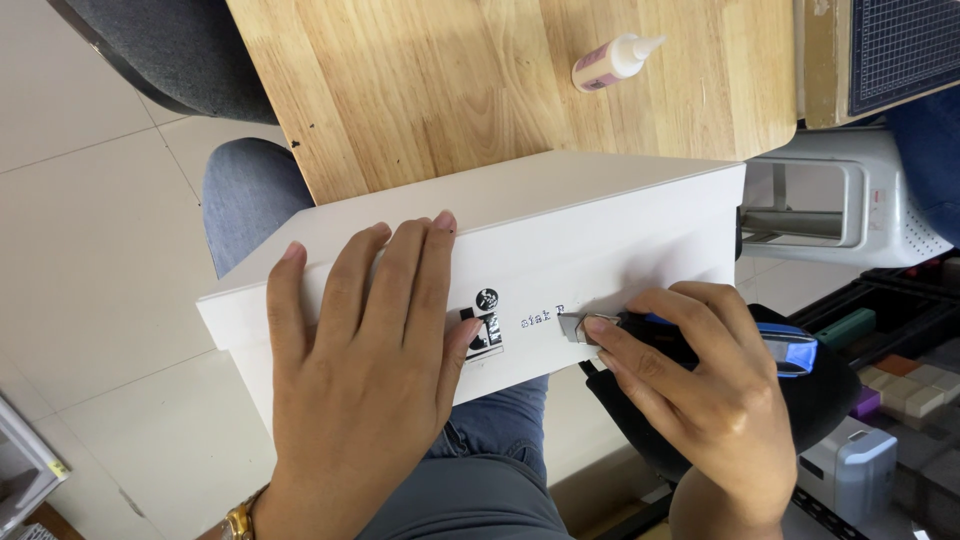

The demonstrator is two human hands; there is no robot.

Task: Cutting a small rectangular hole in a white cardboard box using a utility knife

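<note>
Both hands sit closest to the lens. Left hand (365, 375) lies flat, fingers spread, pinning the white box (600, 235) across the lap. Right hand (700, 385) is clamped on a blue-and-black utility knife (700, 335), blade tip touching the box face just beyond its fingertips; knife's long axis runs along the box's length. Blade edge mostly hidden. Beyond the fingers: wooden table (450, 90), glue bottle (612, 62).

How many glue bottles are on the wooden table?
1: a small glue bottle lies on its side on the wooden table, beyond the white box. The box may hide others.
</note>
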